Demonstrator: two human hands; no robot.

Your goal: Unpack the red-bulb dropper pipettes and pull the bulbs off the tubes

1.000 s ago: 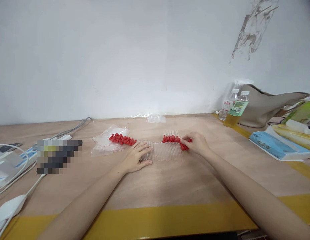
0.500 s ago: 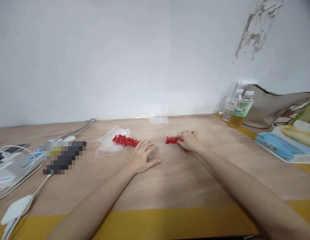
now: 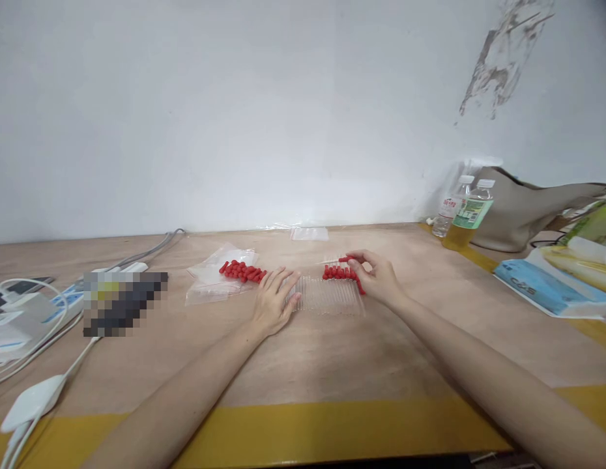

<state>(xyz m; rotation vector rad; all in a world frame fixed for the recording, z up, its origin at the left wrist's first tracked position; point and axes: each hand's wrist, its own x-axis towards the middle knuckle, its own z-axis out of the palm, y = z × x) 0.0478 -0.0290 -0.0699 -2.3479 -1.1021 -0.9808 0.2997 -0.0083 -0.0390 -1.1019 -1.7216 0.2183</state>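
In the head view, a row of clear, thin tubes (image 3: 330, 296) lies side by side on the table. My left hand (image 3: 274, 303) rests at the row's left end, its fingers spread. Just beyond it is a heap of loose red rubber bulbs (image 3: 242, 271), partly on clear plastic bags (image 3: 208, 286). My right hand (image 3: 376, 277) pinches a dropper (image 3: 346, 259) by its red bulb, and its thin tube points left. Beneath that hand, a row of red-bulbed droppers (image 3: 336, 272) lies behind the clear tubes; my fingers hide part of it.
Another small clear bag (image 3: 309, 233) lies near the wall. At right stand two bottles (image 3: 469, 218), a grey-brown bag (image 3: 513, 215) and a blue tissue pack (image 3: 542, 286). Power strips and chargers (image 3: 19, 332) with white cables are at left, beside a blurred dark object (image 3: 129, 303).
My right hand has lifted slightly off the dropper row, and a dropper now shows between its fingers. The left hand has shifted a little left, with its fingers closer together.
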